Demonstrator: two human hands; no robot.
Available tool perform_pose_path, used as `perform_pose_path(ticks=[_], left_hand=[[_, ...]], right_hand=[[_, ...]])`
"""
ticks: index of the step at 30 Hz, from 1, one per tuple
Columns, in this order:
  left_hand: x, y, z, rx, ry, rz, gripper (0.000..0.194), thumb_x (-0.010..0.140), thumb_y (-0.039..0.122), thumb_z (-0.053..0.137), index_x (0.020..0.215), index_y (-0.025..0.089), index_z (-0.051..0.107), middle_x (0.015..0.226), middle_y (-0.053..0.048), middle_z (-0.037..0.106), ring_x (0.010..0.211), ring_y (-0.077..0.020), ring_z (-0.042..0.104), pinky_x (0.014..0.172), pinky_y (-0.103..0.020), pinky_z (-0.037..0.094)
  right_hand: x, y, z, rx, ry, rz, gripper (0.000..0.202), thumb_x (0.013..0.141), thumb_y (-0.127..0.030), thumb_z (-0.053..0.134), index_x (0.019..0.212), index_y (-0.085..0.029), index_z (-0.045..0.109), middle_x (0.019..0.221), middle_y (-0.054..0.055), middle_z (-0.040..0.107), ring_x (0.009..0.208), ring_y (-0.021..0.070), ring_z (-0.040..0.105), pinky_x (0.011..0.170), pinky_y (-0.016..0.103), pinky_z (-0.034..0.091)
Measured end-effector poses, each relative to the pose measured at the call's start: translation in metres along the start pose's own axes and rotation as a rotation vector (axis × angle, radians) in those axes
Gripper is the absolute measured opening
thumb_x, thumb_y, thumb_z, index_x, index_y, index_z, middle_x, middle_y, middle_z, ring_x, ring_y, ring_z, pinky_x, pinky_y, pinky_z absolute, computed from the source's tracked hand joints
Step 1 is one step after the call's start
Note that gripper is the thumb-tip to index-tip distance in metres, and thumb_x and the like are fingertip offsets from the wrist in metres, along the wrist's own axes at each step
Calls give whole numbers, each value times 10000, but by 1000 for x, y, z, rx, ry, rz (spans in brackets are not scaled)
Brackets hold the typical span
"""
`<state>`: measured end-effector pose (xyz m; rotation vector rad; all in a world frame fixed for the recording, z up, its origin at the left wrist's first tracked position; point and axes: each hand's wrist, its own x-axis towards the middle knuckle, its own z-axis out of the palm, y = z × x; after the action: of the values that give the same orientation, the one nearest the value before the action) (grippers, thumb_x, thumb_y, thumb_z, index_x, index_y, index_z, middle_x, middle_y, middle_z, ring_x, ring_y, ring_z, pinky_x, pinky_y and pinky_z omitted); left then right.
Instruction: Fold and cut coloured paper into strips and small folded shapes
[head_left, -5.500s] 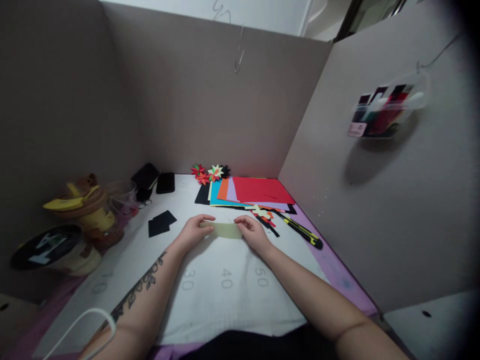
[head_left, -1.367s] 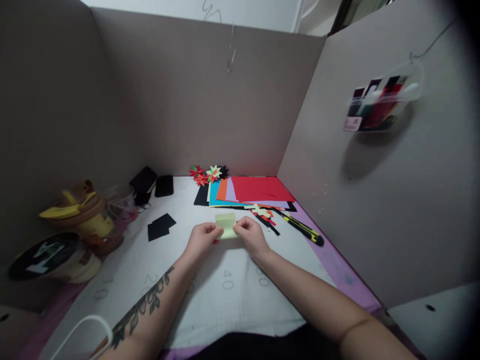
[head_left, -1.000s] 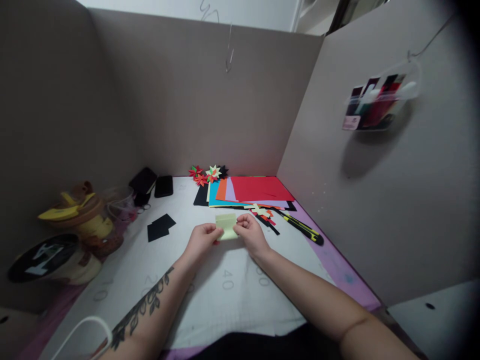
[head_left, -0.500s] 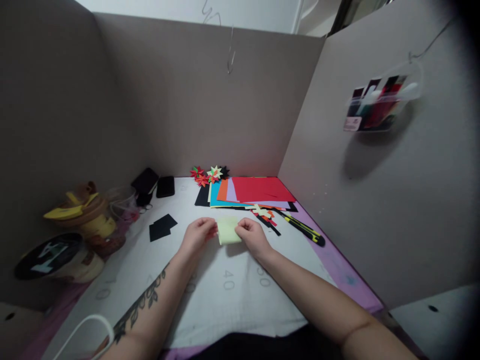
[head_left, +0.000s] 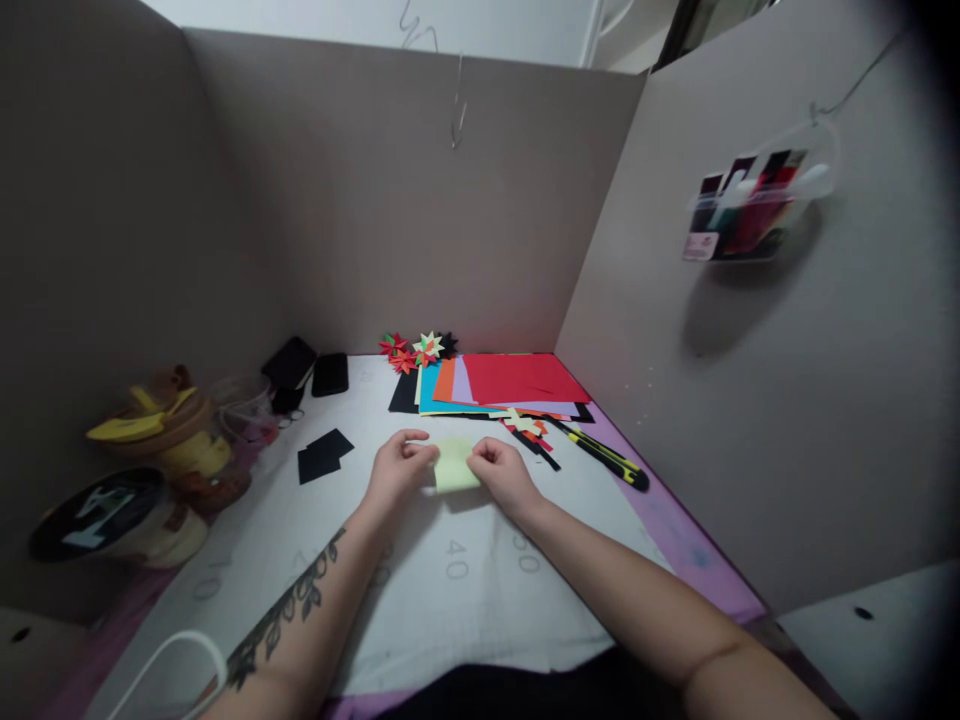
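Note:
A small pale green piece of paper is held up between my two hands, just above the white mat. My left hand pinches its left edge between thumb and fingers. At the right edge, the thumb and fingers of my right hand are closed on it. The lower edge of the paper looks curved, and its underside is hidden. Left of my hands, black paper squares lie overlapping on the mat.
Coloured paper sheets lie at the back, with folded paper stars beside them. Paper scraps and a yellow-black utility knife are to the right. Pots stand at the left. Grey panels surround the table.
My left thumb has shifted right onto the paper's left edge and the left fingers have lifted slightly. The right hand keeps its grip, and the paper has moved only slightly.

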<state>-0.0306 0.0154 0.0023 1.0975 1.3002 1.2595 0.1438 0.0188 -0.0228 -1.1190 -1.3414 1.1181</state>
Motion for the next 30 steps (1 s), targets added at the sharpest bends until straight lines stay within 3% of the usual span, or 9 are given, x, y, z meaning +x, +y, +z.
perform_pose_path(ticks=[3,5,8,11,15,21,24,30], left_hand=[[7,2,-11,-24,107,-5,382,621,378,715,891,153,565,683,-12,613,712,-160,615,615,-239,448],[7,3,-13,-21,22,-26,407,626,413,713,904,154,567,762,-34,620,760,-167,619,608,-231,449],[-1,1,-2,-27,-189,-46,541,552,355,775,986,176,506,936,-66,612,735,-155,613,573,-236,463],[-13,-1,14,-69,-185,-22,569,526,281,787,943,220,404,1034,-51,576,679,-120,602,542,-234,474],[-19,-4,22,-113,-158,3,527,547,249,770,875,226,358,882,8,589,641,-112,600,547,-220,467],[-20,-5,23,-115,-216,0,723,547,260,793,1139,192,385,851,-44,658,712,-183,646,606,-265,492],[-22,-4,23,-43,-211,11,685,576,269,777,1148,177,412,832,-51,676,688,-182,647,586,-254,486],[-17,-5,18,133,-193,55,558,640,283,705,1108,179,420,606,33,627,484,-125,560,450,-193,391]], right_hand=[[1,2,-1,19,14,11,135,651,-248,572,586,-192,467,521,-66,399,490,87,331,466,220,246],[2,3,-1,27,31,10,143,654,-257,577,587,-194,467,519,-67,400,489,89,333,466,221,248],[3,4,-2,15,62,-11,153,665,-277,584,600,-196,472,535,-64,414,507,96,353,484,225,275],[3,3,-3,3,100,-47,161,689,-301,583,622,-195,482,566,-56,429,537,104,374,511,228,303],[2,1,-3,20,130,-80,178,711,-314,580,629,-195,475,583,-51,430,552,106,378,528,230,314],[-7,-12,3,-21,77,-101,188,724,-315,577,627,-198,467,589,-47,422,565,111,382,541,235,321],[-10,-16,5,-31,75,-84,194,721,-320,579,622,-198,465,583,-47,425,562,112,382,537,237,323],[-8,-16,4,-40,92,-86,206,723,-332,574,623,-198,453,585,-49,410,561,109,375,538,235,318]])
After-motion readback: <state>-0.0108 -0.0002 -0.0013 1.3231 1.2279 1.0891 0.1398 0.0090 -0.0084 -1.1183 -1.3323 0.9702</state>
